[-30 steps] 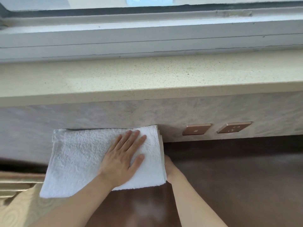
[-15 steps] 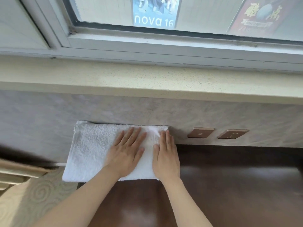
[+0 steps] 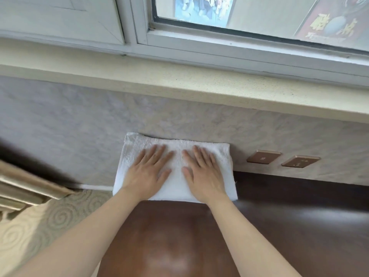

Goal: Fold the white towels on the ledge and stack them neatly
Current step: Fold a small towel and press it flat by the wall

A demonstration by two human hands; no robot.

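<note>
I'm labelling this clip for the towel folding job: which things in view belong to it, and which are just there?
Part of the job:
white towel, folded, flat on the dark wooden surface
left hand, pressing flat on it
right hand, pressing flat on it

Just there:
two wall sockets
window ledge
window

Both flat palms, left hand and right hand, on folded white towel

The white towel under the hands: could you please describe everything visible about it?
The white towel is looped terry cloth, folded into a thick rectangle, lying flat on the dark brown surface with its far edge against the marbled wall. The left hand and right hand press flat on it.
</note>
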